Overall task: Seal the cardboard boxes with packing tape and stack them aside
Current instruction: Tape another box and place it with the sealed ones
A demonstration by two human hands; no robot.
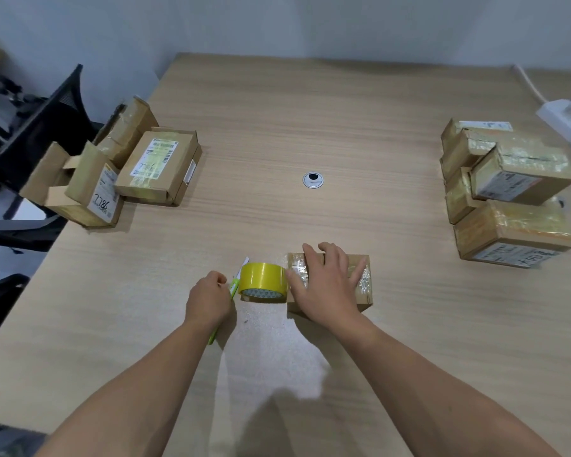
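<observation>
Of the person, only the two arms are shown, reaching in over the near edge of the table. The left forearm (139, 384) and the right forearm (442, 384) are seen bare along their whole visible length, up to the wrists. The left hand (208, 300) and the right hand (327, 285) are likewise uncovered, and the back of each is presented to the camera. Finer detail cannot be made out.

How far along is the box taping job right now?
Done: a stack of taped boxes sits on the right. In hand: the right hand presses on a small box already wrapped in tape, beside the yellow tape roll; the left hand grips a green cutter. Left: the left group of boxes, one with open flaps.
</observation>
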